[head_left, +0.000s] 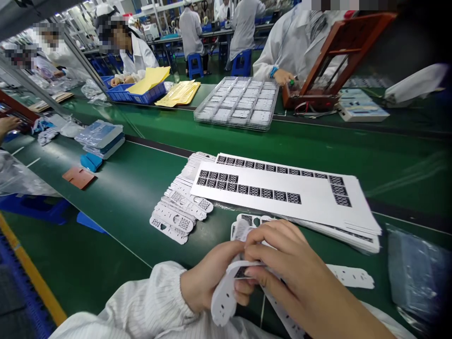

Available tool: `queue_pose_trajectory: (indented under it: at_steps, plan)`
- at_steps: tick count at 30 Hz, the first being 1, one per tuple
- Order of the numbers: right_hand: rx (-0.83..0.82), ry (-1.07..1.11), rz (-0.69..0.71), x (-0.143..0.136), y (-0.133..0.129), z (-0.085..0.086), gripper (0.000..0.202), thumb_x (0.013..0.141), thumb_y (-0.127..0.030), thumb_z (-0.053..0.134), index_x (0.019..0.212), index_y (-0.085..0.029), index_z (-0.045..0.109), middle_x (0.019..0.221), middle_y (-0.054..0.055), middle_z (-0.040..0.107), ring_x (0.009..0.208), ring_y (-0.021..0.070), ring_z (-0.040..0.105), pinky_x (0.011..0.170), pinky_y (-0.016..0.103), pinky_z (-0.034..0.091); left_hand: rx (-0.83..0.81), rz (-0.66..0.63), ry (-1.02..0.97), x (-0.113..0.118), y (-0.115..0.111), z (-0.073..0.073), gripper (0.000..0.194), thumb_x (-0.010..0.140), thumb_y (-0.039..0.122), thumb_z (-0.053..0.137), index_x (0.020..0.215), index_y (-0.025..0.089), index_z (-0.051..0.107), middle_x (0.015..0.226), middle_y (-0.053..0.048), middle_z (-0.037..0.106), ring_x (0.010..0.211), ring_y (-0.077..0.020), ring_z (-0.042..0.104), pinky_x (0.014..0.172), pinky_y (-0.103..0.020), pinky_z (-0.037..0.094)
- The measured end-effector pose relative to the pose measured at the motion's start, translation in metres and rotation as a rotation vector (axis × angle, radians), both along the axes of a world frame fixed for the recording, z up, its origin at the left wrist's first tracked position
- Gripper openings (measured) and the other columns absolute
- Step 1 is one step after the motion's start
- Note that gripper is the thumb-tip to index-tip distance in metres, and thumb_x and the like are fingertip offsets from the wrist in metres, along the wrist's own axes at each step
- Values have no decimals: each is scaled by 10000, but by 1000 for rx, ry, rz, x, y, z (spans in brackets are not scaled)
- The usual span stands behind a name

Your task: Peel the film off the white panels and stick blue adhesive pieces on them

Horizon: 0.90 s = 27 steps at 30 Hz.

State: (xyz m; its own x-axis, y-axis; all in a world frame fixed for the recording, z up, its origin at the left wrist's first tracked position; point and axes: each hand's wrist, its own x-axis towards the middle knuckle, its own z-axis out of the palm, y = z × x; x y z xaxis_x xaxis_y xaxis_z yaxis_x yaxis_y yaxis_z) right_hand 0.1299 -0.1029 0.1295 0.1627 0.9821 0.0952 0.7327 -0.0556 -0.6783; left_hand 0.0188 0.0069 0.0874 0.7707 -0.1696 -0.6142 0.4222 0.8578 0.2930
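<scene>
My left hand (203, 285) is closed around a white plastic strip (223, 305) with small holes, held tilted above the bench near my lap. A black printed patch shows near its upper end. The fingers of my right hand (293, 263) are bent and pressed against that end, thumb by the patch; whether a loose label is between them is hidden. More white strips lie under and beside my hands, one strip (353, 276) sticking out at the right. Ahead on the left is a fanned pile of similar strips (176, 214), touching white sheets (261, 181) that carry rows of black square code labels.
A clear compartment tray (235, 103) stands across the bench, beside a red-brown press (310, 96) with a co-worker's hand at it. Yellow papers (180, 93) and a blue bin (144, 96) are farther left. A plastic-wrapped blue pack (418, 273) lies at right.
</scene>
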Motion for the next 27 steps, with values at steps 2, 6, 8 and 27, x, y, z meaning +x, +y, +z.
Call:
queue_pose_trajectory:
  at_steps: [2,6,8,27]
  plan:
    - [-92,-55,-30,15,-5,-10,157,905,-230,489,788,-252,591,942,20,593,922,227,532,787,416,448,-47,50,41,-6,5,-10,266,843,405,505,752,155,513,514,62,394,368,-28,289,366,-150,174]
    - [-78,-71,-280,62,-6,-50,216,857,-473,534,908,-286,628,1057,22,623,986,230,589,811,381,507,-76,164,57,-20,12,-21,222,896,378,434,984,189,510,526,71,418,372,-25,309,384,-136,182]
    - [-23,-123,-449,92,-5,-73,363,872,-525,443,1044,-245,595,1157,79,602,1058,262,575,875,428,487,-92,182,44,-24,14,-21,242,906,393,420,1006,191,508,526,67,425,376,-26,322,387,-136,184]
    - [126,-29,-740,128,-7,-93,226,804,-456,462,779,-234,498,1025,104,674,1027,327,595,829,477,469,-164,209,-327,-18,8,-22,462,840,504,551,1024,83,600,584,15,485,482,-55,410,456,-157,290]
